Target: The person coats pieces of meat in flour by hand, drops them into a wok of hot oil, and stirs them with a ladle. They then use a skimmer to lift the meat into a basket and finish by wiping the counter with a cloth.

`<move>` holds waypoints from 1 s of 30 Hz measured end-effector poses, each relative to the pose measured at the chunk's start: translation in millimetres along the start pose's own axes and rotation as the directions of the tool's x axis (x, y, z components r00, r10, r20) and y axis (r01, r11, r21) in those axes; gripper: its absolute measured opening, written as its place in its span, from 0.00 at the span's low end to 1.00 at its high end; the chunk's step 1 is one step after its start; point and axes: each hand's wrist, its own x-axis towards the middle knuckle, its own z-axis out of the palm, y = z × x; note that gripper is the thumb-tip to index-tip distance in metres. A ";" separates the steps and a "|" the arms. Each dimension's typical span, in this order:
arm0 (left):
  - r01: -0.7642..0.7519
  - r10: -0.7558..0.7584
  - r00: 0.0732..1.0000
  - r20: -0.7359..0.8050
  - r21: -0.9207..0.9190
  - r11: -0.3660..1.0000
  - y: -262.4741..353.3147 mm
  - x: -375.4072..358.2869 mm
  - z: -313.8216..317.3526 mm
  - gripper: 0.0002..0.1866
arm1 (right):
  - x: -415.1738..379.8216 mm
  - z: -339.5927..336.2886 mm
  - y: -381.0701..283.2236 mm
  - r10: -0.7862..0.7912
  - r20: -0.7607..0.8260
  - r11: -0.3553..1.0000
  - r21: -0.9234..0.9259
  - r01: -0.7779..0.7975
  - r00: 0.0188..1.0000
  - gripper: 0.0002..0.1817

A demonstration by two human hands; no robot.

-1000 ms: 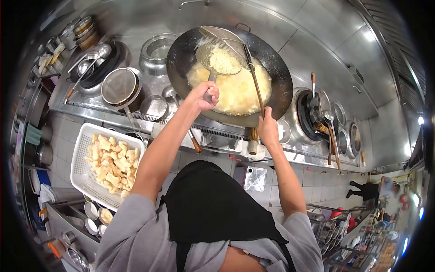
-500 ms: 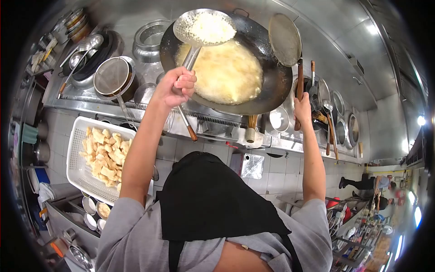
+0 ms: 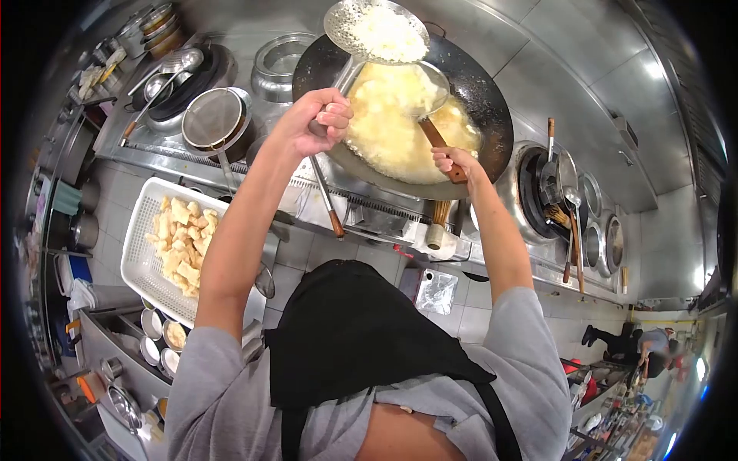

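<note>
My left hand [image 3: 323,123] is closed around the handle of a perforated skimmer [image 3: 338,29], raised over the far side of the wok [image 3: 496,96]. Pale yellow fried bits [image 3: 392,34] lie in its bowl. My right hand [image 3: 459,161] grips the wooden handle of a mesh strainer [image 3: 436,137] above the near right part of the wok. The strainer's round head overlaps the foaming yellow oil [image 3: 377,157], beneath and beside the skimmer. Below my left hand shows a metal rod with a wooden tip [image 3: 336,223].
At left, a white basket [image 3: 138,250] holds pale golden fried pieces [image 3: 184,238]. A mesh sieve [image 3: 211,119] rests over a pot, near a lidded metal pot [image 3: 278,69]. A bamboo brush [image 3: 437,230] lies on the front edge. Ladles [image 3: 570,196] stand at right; a person [image 3: 653,342] is farther off.
My right hand has brought the mesh strainer leftward, from the wok's right side to over the oil. The skimmer remains raised in my left hand. The whole view has shifted slightly.
</note>
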 end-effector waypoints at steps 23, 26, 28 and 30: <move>-0.063 0.060 0.968 -0.243 -0.007 0.998 -32.9 20.6 -53.0 0.12 | -147.0 73.1 21.6 -0.641 -0.286 0.709 -0.576 0.406 0.713 0.16; -0.004 0.000 0.963 -0.269 -0.016 1.000 -32.3 42.1 -64.2 0.12 | -160.2 107.9 35.7 -0.747 -0.253 0.571 -0.718 0.398 0.615 0.13; 0.063 -0.074 0.969 -0.235 -0.050 0.997 -33.0 56.5 -71.0 0.11 | -132.0 99.2 55.8 -0.910 -0.186 0.248 -0.960 0.129 0.370 0.14; 0.089 -0.100 0.968 -0.228 -0.060 0.994 -35.5 61.5 -66.0 0.11 | -102.0 98.9 74.0 -0.909 -0.212 0.202 -0.977 -0.066 0.360 0.16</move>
